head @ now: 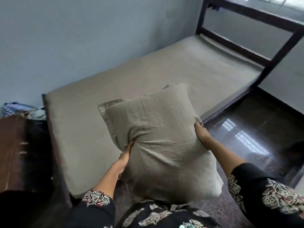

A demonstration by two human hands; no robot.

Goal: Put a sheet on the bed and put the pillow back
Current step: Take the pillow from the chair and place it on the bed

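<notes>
I hold a beige pillow (158,139) upright in front of me, above the near end of the bed. My left hand (125,156) grips its left edge, thumb pressed into the fabric. My right hand (201,132) grips its right edge. A matching beige sheet (164,69) lies smooth over the mattress, reaching from the near end to the dark wooden footboard (250,40).
The bed's long side runs along a blue-grey wall (82,38). A brown wooden cabinet (13,150) stands left of the near end, with folded cloths (19,109) beyond it. Dark glossy floor (246,132) stretches to the right of the bed.
</notes>
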